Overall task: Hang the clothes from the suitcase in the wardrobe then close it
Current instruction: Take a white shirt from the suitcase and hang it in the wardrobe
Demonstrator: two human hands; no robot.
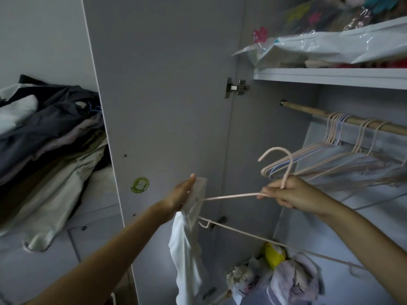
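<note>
**Threading the white garment onto the pink hanger**

I am in the middle of dressing a hanger, not yet hanging anything. My right hand is closed round the neck of a thin pale-pink wire hanger, just under its hook, which stands up above my knuckles. My left hand grips the top of a soft white cloth garment, thumb up and fingers wrapped behind the fabric; the rest of it hangs down in front of the open grey wardrobe door. The hanger's left arm reaches across to my left hand and its tip meets the cloth there; whether it has already slipped inside the opening I cannot tell, since the fabric hides it. The hanger's bottom bar slants down towards the right, below my right forearm.

The wooden clothes rail sits up and to the right, under the white shelf, with a bunch of empty pink and blue hangers already on it. The bare stretch of rail near its left end looks the easiest place to hook on.

Next, I judge, I need to work the garment over both shoulders of the hanger so it sits evenly, then lift the hook up over the rail. The cloth looks limp and slippery, so it could slide off one arm if I tilt the hanger. The dark and pale clothes heaped at the left suggest more remains, and the door stays open for now.
</note>
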